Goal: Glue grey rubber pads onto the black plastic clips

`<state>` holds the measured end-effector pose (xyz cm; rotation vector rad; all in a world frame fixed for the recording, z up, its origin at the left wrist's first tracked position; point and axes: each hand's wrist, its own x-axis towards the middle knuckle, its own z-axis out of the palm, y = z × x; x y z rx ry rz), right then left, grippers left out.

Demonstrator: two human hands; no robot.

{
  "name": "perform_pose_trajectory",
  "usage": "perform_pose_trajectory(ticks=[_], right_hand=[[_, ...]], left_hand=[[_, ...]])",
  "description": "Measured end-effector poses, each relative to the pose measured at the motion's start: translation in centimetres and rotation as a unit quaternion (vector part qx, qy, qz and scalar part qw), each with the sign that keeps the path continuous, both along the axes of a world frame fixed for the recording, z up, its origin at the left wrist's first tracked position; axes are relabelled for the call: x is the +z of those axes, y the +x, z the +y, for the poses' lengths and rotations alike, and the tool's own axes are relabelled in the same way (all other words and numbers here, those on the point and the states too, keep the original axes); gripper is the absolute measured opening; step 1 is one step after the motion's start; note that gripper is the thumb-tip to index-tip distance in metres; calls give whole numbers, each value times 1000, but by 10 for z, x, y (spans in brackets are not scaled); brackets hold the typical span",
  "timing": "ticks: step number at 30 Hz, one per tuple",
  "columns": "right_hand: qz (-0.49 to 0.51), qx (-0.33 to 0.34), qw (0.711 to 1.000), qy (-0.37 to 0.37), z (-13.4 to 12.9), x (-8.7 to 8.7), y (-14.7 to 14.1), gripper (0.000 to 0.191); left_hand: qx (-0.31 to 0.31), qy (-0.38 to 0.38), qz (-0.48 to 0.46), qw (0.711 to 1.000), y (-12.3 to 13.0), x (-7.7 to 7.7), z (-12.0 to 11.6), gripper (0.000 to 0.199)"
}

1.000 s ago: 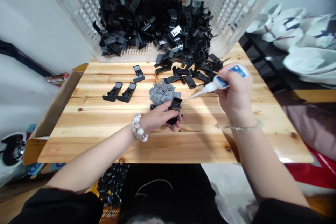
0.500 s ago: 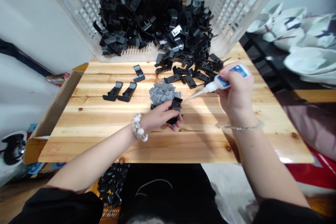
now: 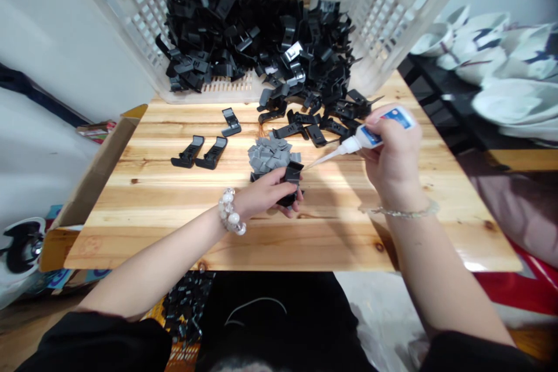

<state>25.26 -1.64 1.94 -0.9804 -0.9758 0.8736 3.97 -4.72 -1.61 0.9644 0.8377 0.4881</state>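
My left hand [image 3: 272, 193] grips a black plastic clip [image 3: 293, 172] just above the wooden table, thumb on top and fingers underneath. In my right hand [image 3: 394, 151] is a white glue bottle [image 3: 364, 136] with a blue label, tilted so its long thin nozzle points down to the left. The nozzle's fine tip is at the clip's upper end; whether it touches I cannot tell. Right behind my left hand lies a heap of small grey pads [image 3: 269, 154]. Off to the left rest two black clips with grey tops [image 3: 212, 153] and another clip [image 3: 231, 122].
A white plastic crate [image 3: 375, 64], open toward me, holds a big pile of black clips [image 3: 244, 29] that spills onto the wooden table [image 3: 143, 215]. White bowls [image 3: 518, 99] stand on a dark shelf at right. A cardboard box [image 3: 96, 168] is at left. Small black parts [image 3: 187, 308] lie below the table edge.
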Motion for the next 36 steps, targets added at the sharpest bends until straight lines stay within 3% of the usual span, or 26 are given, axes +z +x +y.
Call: perform_pose_trajectory(ticks=[36], right_hand=[[6, -9, 1000, 9, 1, -1, 1, 13]], left_hand=[[-3, 2, 15, 1000, 1, 5, -1, 15]])
